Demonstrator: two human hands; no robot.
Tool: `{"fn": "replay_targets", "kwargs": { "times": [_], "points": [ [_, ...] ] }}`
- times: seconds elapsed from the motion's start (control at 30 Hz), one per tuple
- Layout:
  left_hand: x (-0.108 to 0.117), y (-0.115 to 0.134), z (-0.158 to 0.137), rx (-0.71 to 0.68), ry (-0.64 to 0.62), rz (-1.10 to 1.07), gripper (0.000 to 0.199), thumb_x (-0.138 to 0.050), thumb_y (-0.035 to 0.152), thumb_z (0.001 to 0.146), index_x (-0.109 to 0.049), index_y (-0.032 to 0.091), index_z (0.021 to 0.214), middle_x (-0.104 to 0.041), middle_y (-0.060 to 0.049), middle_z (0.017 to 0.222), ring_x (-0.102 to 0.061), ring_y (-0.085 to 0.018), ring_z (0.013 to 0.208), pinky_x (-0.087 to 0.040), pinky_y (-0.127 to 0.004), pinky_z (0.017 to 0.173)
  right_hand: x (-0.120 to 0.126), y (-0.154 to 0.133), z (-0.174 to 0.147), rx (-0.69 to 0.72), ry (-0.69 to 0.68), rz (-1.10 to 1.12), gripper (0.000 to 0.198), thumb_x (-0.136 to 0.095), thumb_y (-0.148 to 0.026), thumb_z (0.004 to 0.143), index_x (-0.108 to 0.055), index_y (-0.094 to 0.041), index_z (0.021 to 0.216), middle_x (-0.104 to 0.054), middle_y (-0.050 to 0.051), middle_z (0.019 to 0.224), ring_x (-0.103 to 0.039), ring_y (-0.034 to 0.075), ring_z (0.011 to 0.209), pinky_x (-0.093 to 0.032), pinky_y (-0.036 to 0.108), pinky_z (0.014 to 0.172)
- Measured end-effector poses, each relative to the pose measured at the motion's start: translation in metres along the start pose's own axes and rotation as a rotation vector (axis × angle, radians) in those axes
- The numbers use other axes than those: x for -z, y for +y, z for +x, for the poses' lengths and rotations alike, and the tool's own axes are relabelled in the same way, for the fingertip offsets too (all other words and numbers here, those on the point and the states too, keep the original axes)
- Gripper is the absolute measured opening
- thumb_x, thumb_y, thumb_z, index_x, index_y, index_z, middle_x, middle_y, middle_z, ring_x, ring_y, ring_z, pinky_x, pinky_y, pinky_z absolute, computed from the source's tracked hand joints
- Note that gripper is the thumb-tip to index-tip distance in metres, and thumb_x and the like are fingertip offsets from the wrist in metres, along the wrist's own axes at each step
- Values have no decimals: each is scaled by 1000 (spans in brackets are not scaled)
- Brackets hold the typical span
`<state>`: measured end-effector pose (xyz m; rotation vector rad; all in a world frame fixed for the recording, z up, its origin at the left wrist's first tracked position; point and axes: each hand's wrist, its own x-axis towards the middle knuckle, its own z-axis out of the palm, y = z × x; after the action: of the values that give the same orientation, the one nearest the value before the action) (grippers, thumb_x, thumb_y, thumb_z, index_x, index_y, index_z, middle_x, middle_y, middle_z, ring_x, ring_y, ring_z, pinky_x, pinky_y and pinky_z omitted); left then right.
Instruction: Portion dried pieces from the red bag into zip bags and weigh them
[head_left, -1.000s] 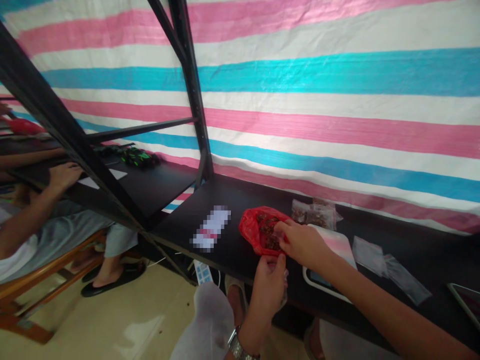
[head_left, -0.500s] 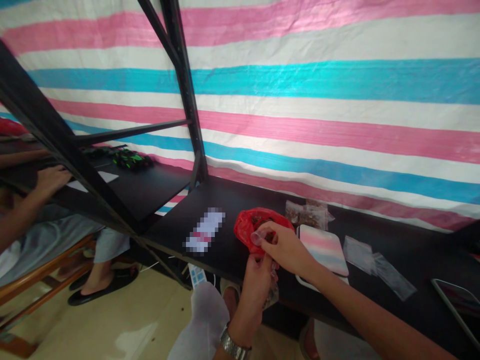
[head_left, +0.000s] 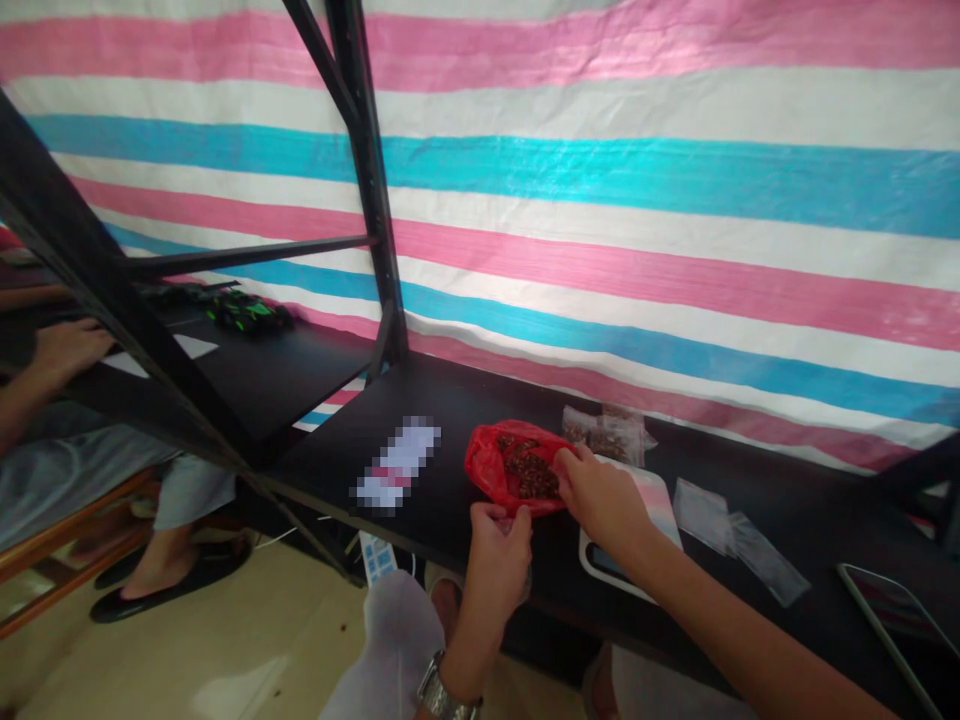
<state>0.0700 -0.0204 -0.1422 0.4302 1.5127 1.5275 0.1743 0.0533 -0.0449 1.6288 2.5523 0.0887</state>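
A red plastic bag (head_left: 489,468) lies wide at the mouth on the black table, with many small brown pieces (head_left: 531,470) inside. My right hand (head_left: 604,505) is closed at the bag's right rim, its fingertips beside the pieces; what it grips is hidden. At the bag's near edge, my left hand (head_left: 499,555) pinches with thumb and forefinger. A sliver of a clear plastic bag (head_left: 528,580) shows behind that hand, mostly covered. Partly under my right forearm sits a white flat scale (head_left: 651,500) with a dark display strip.
Filled clear bags (head_left: 604,432) lie behind the scale, flat clear bags (head_left: 705,515) to its right. A phone (head_left: 896,630) rests at the far right. Black metal posts (head_left: 375,200) separate a neighbouring table, with a green toy car (head_left: 247,310) and another person's hand (head_left: 71,350).
My right hand has moved right and down from above the red bag to its right rim. The small clear cup it held is out of sight. More brown pieces show.
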Motion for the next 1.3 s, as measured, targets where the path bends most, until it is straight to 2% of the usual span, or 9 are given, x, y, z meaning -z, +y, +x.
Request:
{"fn": "replay_targets", "kwargs": {
  "times": [0.2,0.33,0.53,0.67,0.8,1.0,1.1,1.3],
  "points": [
    [12,10,2,-92,46,107,51,-81,43,80,-37,26,100,-56,8,71,-56,-10,50,-41,-22,49,-5,10,6,15,-4,50,22,-56,-25,102,-66,-23,121,-73,9,123,-76,26,99,-41,30,67],
    [11,20,3,-52,3,33,61,-85,42,76,-36,27,109,-59,9,72,-52,-9,42,-37,-20,45,-8,17,7,48,30,145,20,-59,-24,99,-69,-23,116,-74,7,123,-74,24,97,-40,31,69],
    [4,25,6,-21,-45,-49,72,-87,44,73,-37,25,122,-58,12,64,-50,-8,39,-35,-18,43,-9,18,4,46,-5,383,16,-69,-27,92,-74,-26,107,-79,3,104,-72,24,100,-39,30,73],
    [5,24,11,-55,-28,-39,75,-88,41,71,-39,25,125,-61,10,69,-53,-9,42,-37,-19,45,-8,16,-1,38,5,313,18,-64,-28,97,-73,-25,113,-78,6,113,-72,24,101,-40,30,74],
    [5,24,16,-111,-11,-69,67,-83,32,72,-40,24,122,-64,8,74,-62,-12,53,-45,-21,53,-10,10,-8,31,-22,245,23,-62,-28,99,-71,-26,120,-76,8,119,-73,25,100,-41,31,73],
    [-3,24,17,-157,-58,-185,58,-77,23,74,-42,24,120,-68,4,81,-70,-15,69,-54,-25,66,-17,4,-11,-33,13,417,19,-66,-28,96,-72,-27,114,-78,3,118,-72,24,107,-44,29,78],
    [-5,28,15,-145,-73,-222,54,-75,19,75,-44,24,120,-70,1,86,-72,-15,72,-56,-26,68,-21,4,-10,-79,6,517,17,-68,-30,94,-74,-27,110,-80,3,109,-73,24,98,-44,30,75],
    [0,36,15,-184,-103,-252,44,-72,21,79,-50,22,117,-72,-2,87,-73,-17,75,-56,-26,67,-33,5,-1,-102,-10,899,13,-65,-25,91,-74,-20,100,-80,4,95,-74,20,87,-51,28,76]
  ]
}}
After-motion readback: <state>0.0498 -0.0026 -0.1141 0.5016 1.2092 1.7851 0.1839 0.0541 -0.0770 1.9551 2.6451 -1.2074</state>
